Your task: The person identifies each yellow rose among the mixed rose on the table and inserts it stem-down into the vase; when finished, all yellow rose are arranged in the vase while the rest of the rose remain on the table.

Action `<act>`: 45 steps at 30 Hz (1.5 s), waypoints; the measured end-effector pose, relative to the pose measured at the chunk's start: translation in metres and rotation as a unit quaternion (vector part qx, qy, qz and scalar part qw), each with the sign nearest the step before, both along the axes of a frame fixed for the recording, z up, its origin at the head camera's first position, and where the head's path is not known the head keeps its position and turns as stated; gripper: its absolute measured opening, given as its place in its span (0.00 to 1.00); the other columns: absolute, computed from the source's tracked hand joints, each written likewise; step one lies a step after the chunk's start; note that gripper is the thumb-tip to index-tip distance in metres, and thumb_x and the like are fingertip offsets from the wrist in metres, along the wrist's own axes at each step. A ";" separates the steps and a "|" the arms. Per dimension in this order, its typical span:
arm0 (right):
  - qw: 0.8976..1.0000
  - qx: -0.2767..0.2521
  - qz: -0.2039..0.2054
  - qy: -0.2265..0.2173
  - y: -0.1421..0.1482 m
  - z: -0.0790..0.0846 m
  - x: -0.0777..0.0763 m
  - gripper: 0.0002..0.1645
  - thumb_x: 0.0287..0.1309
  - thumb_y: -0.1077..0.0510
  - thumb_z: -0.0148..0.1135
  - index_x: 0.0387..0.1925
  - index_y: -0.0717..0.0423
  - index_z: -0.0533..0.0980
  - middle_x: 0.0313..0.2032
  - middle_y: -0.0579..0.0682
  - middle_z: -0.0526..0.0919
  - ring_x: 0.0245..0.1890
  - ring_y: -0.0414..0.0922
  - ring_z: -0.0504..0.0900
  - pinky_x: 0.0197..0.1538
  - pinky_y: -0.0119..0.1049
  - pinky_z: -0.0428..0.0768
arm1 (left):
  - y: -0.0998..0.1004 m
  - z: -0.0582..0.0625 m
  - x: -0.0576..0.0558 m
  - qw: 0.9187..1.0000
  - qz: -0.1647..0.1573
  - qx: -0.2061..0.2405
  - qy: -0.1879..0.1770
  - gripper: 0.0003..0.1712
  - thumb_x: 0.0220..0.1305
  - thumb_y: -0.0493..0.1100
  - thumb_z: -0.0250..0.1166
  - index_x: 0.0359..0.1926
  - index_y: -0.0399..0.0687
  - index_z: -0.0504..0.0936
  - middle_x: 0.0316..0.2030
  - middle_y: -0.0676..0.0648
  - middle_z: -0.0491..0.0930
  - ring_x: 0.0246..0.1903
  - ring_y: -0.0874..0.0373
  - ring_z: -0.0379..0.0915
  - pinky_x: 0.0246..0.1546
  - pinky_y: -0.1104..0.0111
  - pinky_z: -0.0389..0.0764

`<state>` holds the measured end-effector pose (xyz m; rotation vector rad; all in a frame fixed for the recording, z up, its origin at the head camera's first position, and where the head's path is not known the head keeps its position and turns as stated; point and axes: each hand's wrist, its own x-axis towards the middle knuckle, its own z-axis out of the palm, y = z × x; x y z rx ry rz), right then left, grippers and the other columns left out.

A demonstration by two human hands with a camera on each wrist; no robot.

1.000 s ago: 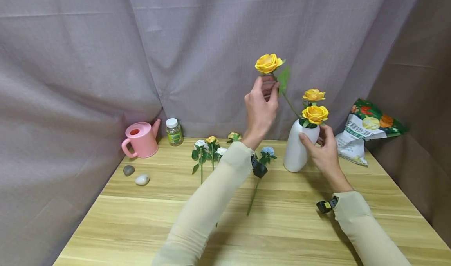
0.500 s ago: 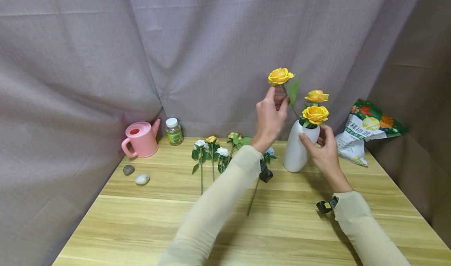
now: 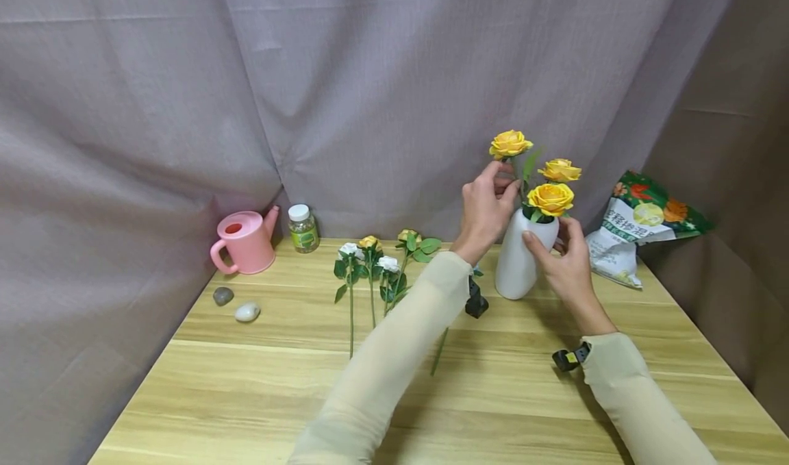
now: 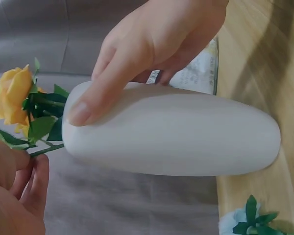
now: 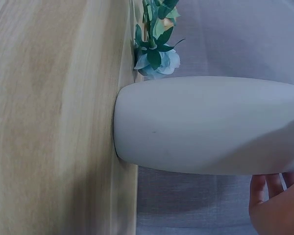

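My left hand (image 3: 487, 208) pinches the stem of a yellow rose (image 3: 510, 144) just under its bloom. The lower stem runs into the mouth of a white vase (image 3: 516, 266), as the left wrist view also shows at the vase's rim (image 4: 67, 115). Two more yellow roses (image 3: 550, 199) stand in that vase. My right hand (image 3: 567, 263) grips the upper part of the upright vase, thumb on the front and fingers behind. Its fingertips are partly hidden by the vase. The stem ends inside the vase cannot be seen.
Left of the vase lie several flowers, among them a white rose (image 3: 388, 264) and a blue one (image 5: 159, 63), mostly behind my left arm in the head view. Farther left are a pink watering can (image 3: 248, 242), a lidded jar (image 3: 303, 229) and two stones (image 3: 247, 312). A printed bag (image 3: 641, 225) leans at right.
My left hand has moved right and down with the yellow rose, bringing its bloom closer to the vase and its stem more upright. The right hand stays on the vase.
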<state>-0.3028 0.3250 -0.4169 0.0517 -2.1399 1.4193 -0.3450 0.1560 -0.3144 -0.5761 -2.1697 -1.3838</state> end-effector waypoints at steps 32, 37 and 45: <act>1.000 0.001 0.012 0.011 0.001 -0.001 0.001 0.37 0.63 0.49 0.68 0.69 0.44 0.63 0.63 0.47 0.72 0.57 0.36 0.73 0.56 0.25 0.72 | 0.020 -0.025 -0.004 0.997 -0.017 -0.051 -0.053 0.10 0.67 0.44 0.67 0.47 0.55 0.89 0.39 0.58 0.89 0.34 0.76 0.82 0.33 0.88 0.77; 1.000 -0.007 0.010 -0.002 0.001 -0.001 0.000 0.37 0.62 0.49 0.69 0.69 0.46 0.63 0.62 0.45 0.72 0.57 0.36 0.72 0.57 0.27 0.71 | 0.011 -0.029 -0.002 0.998 -0.030 -0.038 -0.042 0.11 0.71 0.49 0.64 0.49 0.57 0.89 0.41 0.59 0.88 0.36 0.76 0.81 0.35 0.87 0.78; 1.000 -0.007 0.007 0.004 -0.001 0.001 0.001 0.36 0.61 0.48 0.70 0.67 0.45 0.65 0.60 0.43 0.73 0.56 0.36 0.73 0.57 0.27 0.71 | -0.028 -0.024 0.002 0.998 -0.057 -0.034 -0.004 0.12 0.71 0.53 0.63 0.47 0.57 0.89 0.40 0.59 0.88 0.37 0.75 0.80 0.41 0.82 0.81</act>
